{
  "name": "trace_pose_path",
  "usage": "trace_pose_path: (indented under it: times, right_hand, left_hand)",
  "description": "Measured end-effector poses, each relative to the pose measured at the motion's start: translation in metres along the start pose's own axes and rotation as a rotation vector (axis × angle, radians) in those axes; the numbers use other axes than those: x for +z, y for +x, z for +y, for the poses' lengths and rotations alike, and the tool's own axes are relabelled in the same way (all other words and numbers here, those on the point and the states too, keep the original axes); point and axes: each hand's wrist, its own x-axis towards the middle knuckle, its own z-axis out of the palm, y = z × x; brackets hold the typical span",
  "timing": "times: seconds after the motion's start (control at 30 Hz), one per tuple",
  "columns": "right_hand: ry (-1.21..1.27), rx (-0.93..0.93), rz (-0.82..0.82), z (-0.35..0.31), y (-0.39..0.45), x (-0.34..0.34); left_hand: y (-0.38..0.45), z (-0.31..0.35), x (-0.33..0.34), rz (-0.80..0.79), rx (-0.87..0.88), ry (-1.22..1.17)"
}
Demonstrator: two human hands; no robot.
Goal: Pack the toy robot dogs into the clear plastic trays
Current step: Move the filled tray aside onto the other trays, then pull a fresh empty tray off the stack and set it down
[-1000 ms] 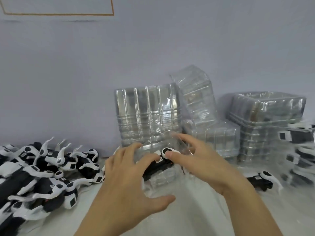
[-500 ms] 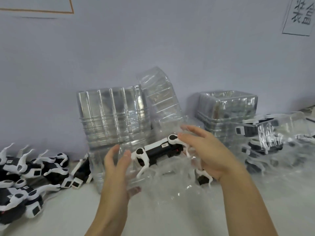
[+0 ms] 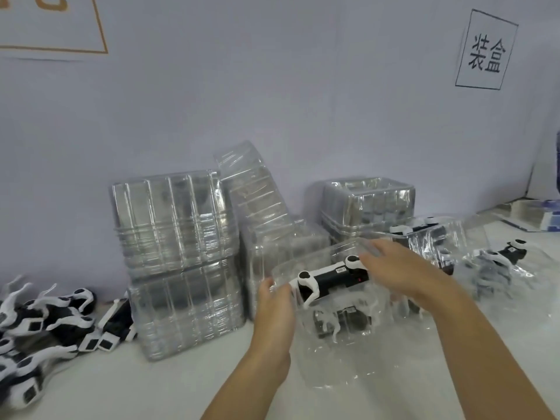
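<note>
Now the toy robot dog (image 3: 330, 278) is sitting up in a clear plastic tray (image 3: 306, 262) held above the tabletop (image 3: 151, 386); a second ago it was lying low on the table under both hands, half a second ago it was lifting. Left hand (image 3: 274, 313) is gripping the tray's near-left wall, fingers curled together over the rim. Right hand (image 3: 400, 274) is covering the dog's right end, fingers together and fairly straight, pressing or steadying — cannot tell if the thumb is pinching. The dog's legs are hanging down inside the clear plastic. Judging by that, the dog is being seated, not fully settled yet. View is also swinging right: packed trays (image 3: 500, 259) with dogs are showing at right, empty tray stacks (image 3: 175, 225) behind, loose dogs (image 3: 45, 316) piled at left, waiting.
</note>
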Motion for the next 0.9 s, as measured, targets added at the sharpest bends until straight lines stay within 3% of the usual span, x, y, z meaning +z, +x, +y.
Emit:
trace_pose_path:
  times: [0.37,0.7,0.9]
  right_hand:
    - [-0.344,-0.003,-0.079,-0.005,0.011,0.013]
    - [-0.637,-0.048,0.088,-0.024,-0.006,0.025]
    - [-0.405,-0.281,0.174,-0.062,0.011,0.036]
  left_hand:
    - [0.015,0.002,0.021,0.005,-0.025,0.049]
    - [0.007,-0.002,0.036,-0.008,0.064,0.215]
    - [0.012,-0.003,0.031,-0.026,0.055,0.224]
